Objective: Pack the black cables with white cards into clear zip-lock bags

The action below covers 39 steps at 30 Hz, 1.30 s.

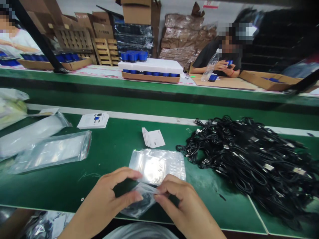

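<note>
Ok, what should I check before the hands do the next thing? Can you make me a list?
1. Right hand pinches the clear plastic bag: ok.
2. Left hand pinches it too: not ok, its thumb and index fingertips are apart.
3. Bag sealed: cannot tell.
4. Dark contents fully inside: cannot tell.
5. Flat clear bags lie just beyond the hands: ok.
6. Pile of black USB cables sits apart from both hands: ok.

The held bag [141, 206] is clear, the cables [239, 149] black, the tabletop [117, 142] green.
</note>
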Available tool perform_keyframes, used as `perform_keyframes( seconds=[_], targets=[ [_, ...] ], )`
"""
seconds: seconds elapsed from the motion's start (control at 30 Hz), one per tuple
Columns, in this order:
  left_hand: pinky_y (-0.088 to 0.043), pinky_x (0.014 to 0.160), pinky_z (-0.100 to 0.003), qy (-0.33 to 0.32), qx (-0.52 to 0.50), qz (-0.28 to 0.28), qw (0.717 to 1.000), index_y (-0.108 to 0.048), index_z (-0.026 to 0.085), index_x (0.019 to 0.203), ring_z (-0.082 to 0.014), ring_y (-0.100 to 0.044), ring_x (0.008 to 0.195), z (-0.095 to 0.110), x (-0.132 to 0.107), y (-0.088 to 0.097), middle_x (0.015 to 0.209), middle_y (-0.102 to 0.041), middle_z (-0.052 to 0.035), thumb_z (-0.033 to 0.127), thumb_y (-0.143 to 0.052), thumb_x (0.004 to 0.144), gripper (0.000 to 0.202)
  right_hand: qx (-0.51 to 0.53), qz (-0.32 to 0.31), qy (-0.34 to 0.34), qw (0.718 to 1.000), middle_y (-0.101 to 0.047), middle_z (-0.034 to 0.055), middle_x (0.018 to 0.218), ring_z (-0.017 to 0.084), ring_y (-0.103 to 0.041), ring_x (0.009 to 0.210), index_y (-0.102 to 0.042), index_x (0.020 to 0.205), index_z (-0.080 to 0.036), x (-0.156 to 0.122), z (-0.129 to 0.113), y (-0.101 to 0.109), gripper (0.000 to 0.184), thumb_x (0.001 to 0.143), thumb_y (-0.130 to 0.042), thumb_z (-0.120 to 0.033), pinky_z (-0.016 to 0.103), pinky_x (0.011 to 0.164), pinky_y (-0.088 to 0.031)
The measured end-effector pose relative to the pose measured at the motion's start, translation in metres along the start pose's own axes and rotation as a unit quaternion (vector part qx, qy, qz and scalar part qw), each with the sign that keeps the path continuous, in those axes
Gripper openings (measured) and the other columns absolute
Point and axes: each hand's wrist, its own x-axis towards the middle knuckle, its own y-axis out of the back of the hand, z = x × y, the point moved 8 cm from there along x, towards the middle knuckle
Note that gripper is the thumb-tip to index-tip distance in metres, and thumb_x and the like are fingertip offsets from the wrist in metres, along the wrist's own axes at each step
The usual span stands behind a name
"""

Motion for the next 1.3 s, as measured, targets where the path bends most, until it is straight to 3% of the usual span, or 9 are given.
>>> perform_keyframes(
  seconds=[0.13, 0.3, 0.47, 0.67, 0.8, 0.93, 1.07, 1.2, 1.3],
  targets=[
    [-0.046, 0.047, -0.019, -0.001, -0.061, 0.011, 0.998, -0.065, 0.022, 0.058, -0.0134, -0.058, 0.051, 0.007, 0.002, -0.011, 0.056, -0.059, 0.0018, 0.036, -0.061, 0.080, 0.026, 0.006, 0.040, -0.032, 0.999, -0.061, -0.0027, 0.070, 0.013, -0.058, 0.067, -0.064, 0.073, -0.020, -0.001, 0.006, 0.010, 0.010, 0.081, -0.064, -0.013, 0.021, 0.063, -0.042],
    [-0.052, 0.054, -0.018, 0.012, -0.122, 0.092, 0.988, -0.071, 0.027, 0.074, -0.0134, -0.064, 0.057, 0.000, -0.002, -0.005, 0.067, -0.070, 0.0031, 0.034, -0.065, 0.077, 0.010, 0.021, 0.058, -0.006, 0.998, -0.061, -0.0023, 0.074, 0.012, -0.058, 0.070, -0.062, 0.078, -0.021, -0.002, 0.002, 0.015, 0.014, 0.088, -0.054, -0.016, 0.021, 0.065, -0.043],
    [-0.052, 0.061, -0.014, -0.096, -0.005, 0.061, 0.994, -0.068, 0.028, 0.080, -0.0114, -0.068, 0.068, 0.010, 0.001, -0.004, 0.077, -0.071, 0.0037, 0.025, -0.059, 0.085, 0.011, -0.004, 0.074, -0.015, 0.997, -0.059, -0.0021, 0.073, 0.013, -0.057, 0.069, -0.058, 0.075, -0.021, 0.000, 0.005, 0.015, 0.016, 0.089, -0.052, -0.016, 0.022, 0.063, -0.041],
    [-0.049, 0.065, -0.013, -0.158, 0.023, 0.081, 0.984, -0.061, 0.024, 0.078, -0.0082, -0.066, 0.069, 0.018, -0.002, -0.004, 0.078, -0.067, 0.0044, 0.014, -0.057, 0.086, 0.013, -0.035, 0.109, 0.043, 0.992, -0.057, -0.0016, 0.073, 0.013, -0.056, 0.067, -0.055, 0.076, -0.021, -0.001, 0.000, 0.017, 0.017, 0.089, -0.048, -0.014, 0.023, 0.061, -0.040],
    [-0.047, 0.064, -0.014, -0.139, -0.022, 0.120, 0.983, -0.060, 0.024, 0.078, -0.0086, -0.064, 0.070, 0.019, -0.004, -0.005, 0.077, -0.064, 0.0038, 0.015, -0.056, 0.086, 0.012, 0.012, 0.117, 0.036, 0.992, -0.058, -0.0016, 0.075, 0.013, -0.056, 0.069, -0.056, 0.079, -0.022, 0.000, 0.001, 0.018, 0.015, 0.091, -0.048, -0.018, 0.022, 0.063, -0.041],
    [-0.043, 0.057, -0.015, -0.038, -0.171, 0.167, 0.970, -0.058, 0.024, 0.075, -0.0079, -0.054, 0.060, 0.009, -0.005, -0.015, 0.071, -0.055, 0.0053, 0.031, -0.055, 0.088, 0.016, 0.093, 0.117, 0.032, 0.988, -0.058, -0.0008, 0.082, 0.014, -0.057, 0.076, -0.057, 0.087, -0.022, 0.006, 0.006, 0.006, 0.013, 0.093, -0.046, -0.023, 0.022, 0.068, -0.043],
    [-0.043, 0.051, -0.019, 0.062, -0.240, 0.184, 0.951, -0.059, 0.024, 0.085, -0.0113, -0.050, 0.054, -0.004, -0.007, -0.038, 0.065, -0.056, 0.0046, 0.056, -0.050, 0.086, 0.033, 0.135, 0.209, 0.034, 0.968, -0.052, -0.0021, 0.074, 0.013, -0.052, 0.067, -0.053, 0.075, -0.022, 0.005, 0.015, -0.004, 0.022, 0.095, -0.044, -0.026, 0.021, 0.061, -0.041],
    [-0.042, 0.050, -0.021, 0.000, -0.195, 0.167, 0.966, -0.056, 0.022, 0.068, -0.0116, -0.048, 0.049, 0.001, -0.007, -0.054, 0.056, -0.051, 0.0046, 0.056, -0.047, 0.087, 0.040, 0.128, 0.237, 0.028, 0.962, -0.048, -0.0045, 0.061, 0.012, -0.048, 0.053, -0.049, 0.077, -0.023, -0.001, 0.022, -0.019, 0.026, 0.096, -0.041, -0.039, 0.022, 0.050, -0.038],
    [-0.040, 0.048, -0.020, -0.041, -0.142, 0.187, 0.971, -0.051, 0.022, 0.066, -0.0098, -0.046, 0.043, 0.001, -0.011, -0.056, 0.051, -0.048, 0.0063, 0.048, -0.044, 0.091, 0.037, 0.042, 0.247, 0.026, 0.968, -0.048, -0.0051, 0.053, 0.013, -0.046, 0.044, -0.050, 0.078, -0.023, -0.007, 0.020, -0.024, 0.030, 0.097, -0.037, -0.043, 0.023, 0.046, -0.036]
  ],
)
